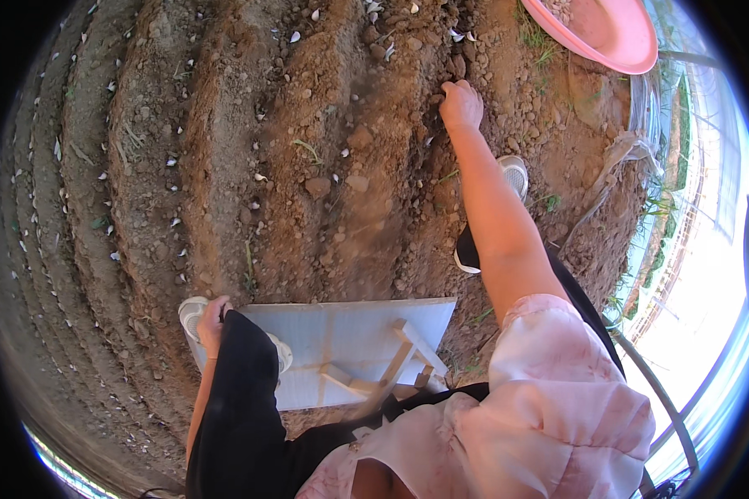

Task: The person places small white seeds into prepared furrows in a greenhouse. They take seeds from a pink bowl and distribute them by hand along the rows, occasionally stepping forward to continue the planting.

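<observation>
My right hand (pixel 462 105) reaches down to the soil of the furrow nearest the right side, its fingers bent and their tips hidden against the earth; whether it holds anything cannot be told. Just beyond it lie a few white garlic cloves (pixel 455 35), and another clove (pixel 389 51) sits to the upper left. Beside my shoe and the black trouser knee, my left hand (pixel 212 324) is bent, its palm and most fingers out of sight. More cloves (pixel 260 178) are spread along the furrows ahead and to the left.
A pink basin (pixel 630 37) with some small contents stands at the upper right. Under my left foot lies a pale board (pixel 349 318), with a small wooden stool (pixel 406 355) over it. Clods (pixel 360 137) dot the ridges. Crumpled plastic film (pixel 630 150) and a pole (pixel 652 380) are at the right.
</observation>
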### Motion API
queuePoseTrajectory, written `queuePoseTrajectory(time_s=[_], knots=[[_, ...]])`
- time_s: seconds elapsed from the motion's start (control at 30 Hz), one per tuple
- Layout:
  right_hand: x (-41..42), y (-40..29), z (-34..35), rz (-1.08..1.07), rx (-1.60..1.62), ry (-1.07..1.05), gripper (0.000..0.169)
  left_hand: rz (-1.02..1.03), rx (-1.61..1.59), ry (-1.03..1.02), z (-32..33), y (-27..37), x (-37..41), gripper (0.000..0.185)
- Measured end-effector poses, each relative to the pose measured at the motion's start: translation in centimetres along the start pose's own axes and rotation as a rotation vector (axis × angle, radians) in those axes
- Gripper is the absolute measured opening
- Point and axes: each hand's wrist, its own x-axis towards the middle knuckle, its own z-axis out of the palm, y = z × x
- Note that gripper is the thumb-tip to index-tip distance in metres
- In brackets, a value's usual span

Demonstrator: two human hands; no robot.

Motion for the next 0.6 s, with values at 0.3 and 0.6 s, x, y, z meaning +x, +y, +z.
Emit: queuePoseTrajectory(time_s=[0.3, 0.6], knots=[[-6.1, -1.1, -2.9, -0.020, 0.131, -0.348, 0.018, 0.027, -0.010, 0.002, -0.2, 0.3, 0.0, 0.012], [-7.1, -2.5, -1.7, -0.031, 0.052, -0.264, 0.009, 0.087, -0.027, 0.019, -0.6, 0.4, 0.1, 0.012]])
